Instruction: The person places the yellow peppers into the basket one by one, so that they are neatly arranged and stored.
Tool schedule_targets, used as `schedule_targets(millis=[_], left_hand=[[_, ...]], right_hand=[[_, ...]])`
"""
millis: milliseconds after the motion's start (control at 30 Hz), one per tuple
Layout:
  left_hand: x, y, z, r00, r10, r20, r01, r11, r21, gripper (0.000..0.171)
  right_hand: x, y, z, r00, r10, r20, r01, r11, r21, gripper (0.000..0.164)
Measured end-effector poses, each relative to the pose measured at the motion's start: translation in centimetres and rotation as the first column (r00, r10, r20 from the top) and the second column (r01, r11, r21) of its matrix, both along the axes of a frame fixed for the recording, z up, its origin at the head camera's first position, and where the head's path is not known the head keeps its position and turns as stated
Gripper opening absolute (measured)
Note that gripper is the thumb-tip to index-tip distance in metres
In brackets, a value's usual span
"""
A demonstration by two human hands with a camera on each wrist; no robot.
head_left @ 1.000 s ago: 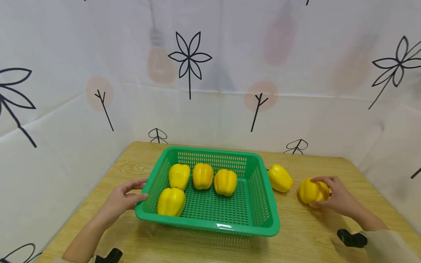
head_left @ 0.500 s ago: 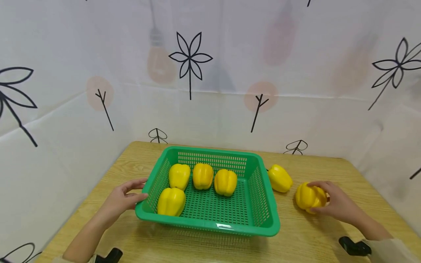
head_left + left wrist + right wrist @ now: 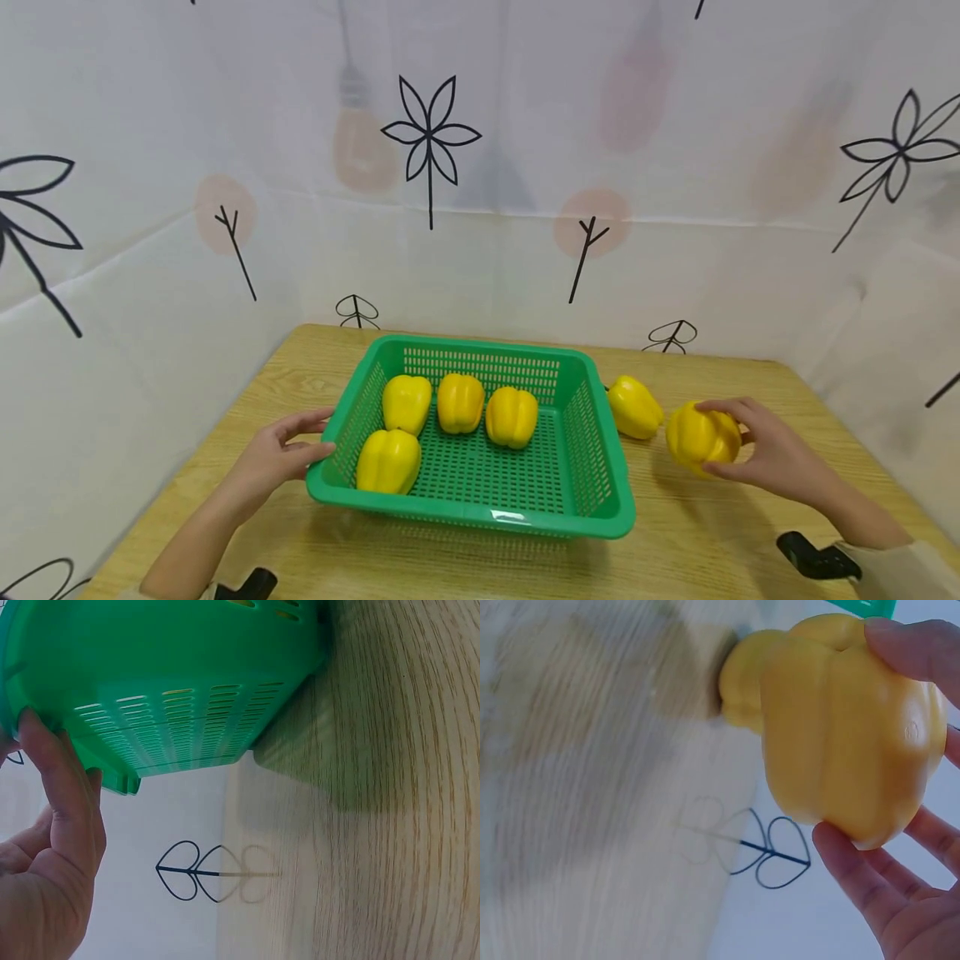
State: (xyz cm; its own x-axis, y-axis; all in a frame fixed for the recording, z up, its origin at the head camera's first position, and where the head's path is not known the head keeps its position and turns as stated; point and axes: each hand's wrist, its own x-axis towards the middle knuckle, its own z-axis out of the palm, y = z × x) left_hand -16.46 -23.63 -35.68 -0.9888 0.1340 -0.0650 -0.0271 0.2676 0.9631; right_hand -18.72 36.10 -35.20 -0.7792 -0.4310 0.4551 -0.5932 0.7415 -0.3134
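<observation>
My right hand holds a yellow bell pepper between thumb and fingertips, right of the basket. In the right wrist view this bell pepper hangs off the wooden surface, with the thumb at one end and fingers at the other. A green plastic basket stands mid-table. At its left rim, my left hand grips with thumb and fingers; the left wrist view shows the fingers tucked against the rim. Several yellow bell peppers lie inside, such as the front-left pepper and the rightmost pepper.
Another yellow bell pepper lies on the wooden table just outside the basket's right wall, between it and the held one. A white patterned cloth hangs behind the table and along both sides.
My right hand has lifted the bell pepper off the table and shifted it slightly left. The left hand and the basket keep their places.
</observation>
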Motion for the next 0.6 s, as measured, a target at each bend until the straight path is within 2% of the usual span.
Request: schedule_targets(millis=[600], left_hand=[[0.0,-0.1,-0.2,1.000,-0.007,-0.005,0.007,1.000,0.011,0.063]], right_hand=[[0.2,-2.6,3.7,0.992,0.082,-0.095,-0.076,0.995,0.065,0.071]])
